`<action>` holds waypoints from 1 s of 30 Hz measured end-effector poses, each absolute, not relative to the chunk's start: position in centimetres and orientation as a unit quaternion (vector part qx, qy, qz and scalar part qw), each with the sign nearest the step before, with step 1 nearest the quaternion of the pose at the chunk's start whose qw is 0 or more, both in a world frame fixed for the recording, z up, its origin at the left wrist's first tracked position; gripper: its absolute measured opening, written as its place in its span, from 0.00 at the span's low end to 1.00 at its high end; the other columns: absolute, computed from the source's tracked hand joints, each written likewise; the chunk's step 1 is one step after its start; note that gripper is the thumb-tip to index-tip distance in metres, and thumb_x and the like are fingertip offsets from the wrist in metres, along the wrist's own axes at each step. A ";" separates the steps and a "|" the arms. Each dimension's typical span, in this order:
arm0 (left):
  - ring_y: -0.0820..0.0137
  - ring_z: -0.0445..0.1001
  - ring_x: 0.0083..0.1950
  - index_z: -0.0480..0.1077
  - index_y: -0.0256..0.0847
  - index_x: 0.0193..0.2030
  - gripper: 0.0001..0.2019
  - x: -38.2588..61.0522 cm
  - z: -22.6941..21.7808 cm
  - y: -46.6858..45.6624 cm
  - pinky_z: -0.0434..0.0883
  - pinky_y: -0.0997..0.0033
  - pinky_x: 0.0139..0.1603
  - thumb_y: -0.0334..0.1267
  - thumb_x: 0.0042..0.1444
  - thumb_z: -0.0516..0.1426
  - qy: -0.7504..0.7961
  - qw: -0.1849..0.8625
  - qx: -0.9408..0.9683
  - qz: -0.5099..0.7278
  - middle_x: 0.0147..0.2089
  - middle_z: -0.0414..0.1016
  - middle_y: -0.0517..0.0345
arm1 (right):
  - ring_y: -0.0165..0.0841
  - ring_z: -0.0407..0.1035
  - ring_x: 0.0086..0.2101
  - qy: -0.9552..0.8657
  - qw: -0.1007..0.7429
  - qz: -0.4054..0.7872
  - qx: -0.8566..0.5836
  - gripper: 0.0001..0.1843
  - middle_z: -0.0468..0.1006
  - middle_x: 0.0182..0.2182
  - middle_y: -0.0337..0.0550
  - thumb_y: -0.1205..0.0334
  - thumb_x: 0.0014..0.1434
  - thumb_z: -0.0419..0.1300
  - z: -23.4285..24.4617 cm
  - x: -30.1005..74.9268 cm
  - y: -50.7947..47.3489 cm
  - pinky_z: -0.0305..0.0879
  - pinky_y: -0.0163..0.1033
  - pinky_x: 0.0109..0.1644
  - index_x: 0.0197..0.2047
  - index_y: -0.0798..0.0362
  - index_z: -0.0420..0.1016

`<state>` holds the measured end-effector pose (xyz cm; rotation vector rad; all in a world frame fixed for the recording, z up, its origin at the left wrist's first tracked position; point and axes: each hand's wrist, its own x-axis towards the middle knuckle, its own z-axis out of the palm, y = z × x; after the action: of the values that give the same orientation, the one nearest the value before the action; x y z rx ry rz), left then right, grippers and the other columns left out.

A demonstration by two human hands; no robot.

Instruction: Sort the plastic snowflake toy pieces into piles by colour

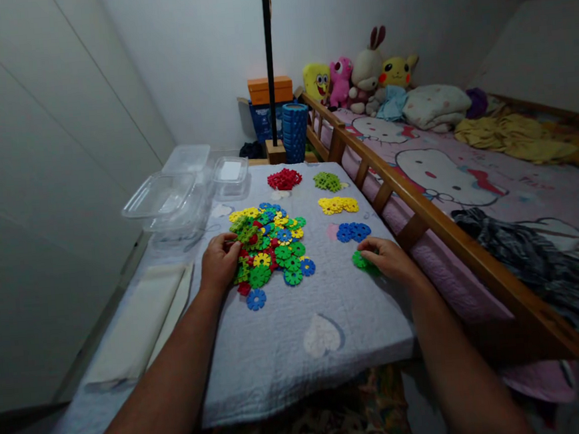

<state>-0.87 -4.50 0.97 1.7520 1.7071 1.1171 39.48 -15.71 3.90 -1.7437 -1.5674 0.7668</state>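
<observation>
A mixed pile of plastic snowflake discs [272, 245] in green, yellow, blue and red lies on a pale quilted surface [299, 336]. My left hand [219, 262] rests at the pile's left edge, fingers curled onto the discs. My right hand [387, 257] sits to the right, fingers pinched on dark green discs [359, 260]. Sorted groups lie beyond: red discs [284, 178], light green discs [327, 181], yellow discs [337, 205] and blue discs [353, 231]. A single blue disc [256, 300] lies apart near my left wrist.
Clear plastic containers [168, 203] and lids [230, 171] stand at the far left. A wooden bed rail [419, 213] runs along the right, with a bed and plush toys [358, 74] beyond. A black pole [270, 65] rises at the back. Folded pale cloth [137, 322] lies at the left.
</observation>
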 end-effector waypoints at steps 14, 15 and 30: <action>0.63 0.76 0.40 0.75 0.42 0.45 0.16 -0.9 0.8 -4.5 0.73 0.61 0.51 0.48 0.55 0.56 0.619 0.224 0.634 0.406 0.41 0.77 0.54 | 0.45 0.68 0.49 -0.684 0.203 0.095 -0.694 0.11 0.80 0.46 0.49 0.64 0.59 0.60 4.9 36.1 -13.1 0.59 0.49 0.56 0.43 0.49 0.82; 0.63 0.76 0.41 0.75 0.41 0.45 0.16 -0.9 0.8 -4.5 0.73 0.61 0.51 0.48 0.55 0.56 0.617 0.226 0.634 0.407 0.41 0.77 0.54 | 0.45 0.68 0.50 -0.693 0.203 0.097 -0.685 0.11 0.80 0.47 0.49 0.64 0.60 0.60 5.1 35.3 -12.4 0.59 0.49 0.57 0.43 0.50 0.82; 0.63 0.77 0.42 0.74 0.43 0.44 0.14 -0.8 0.8 -4.6 0.73 0.61 0.51 0.47 0.55 0.56 0.611 0.239 0.626 0.422 0.42 0.76 0.54 | 0.45 0.62 0.59 -0.707 0.224 0.127 -0.659 0.23 0.74 0.62 0.44 0.65 0.65 0.52 1.9 24.5 -4.0 0.57 0.50 0.63 0.61 0.45 0.74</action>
<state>-0.77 -4.63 0.81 1.7144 1.6721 1.1556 24.51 -3.96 1.91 -1.8186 -1.9515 0.3516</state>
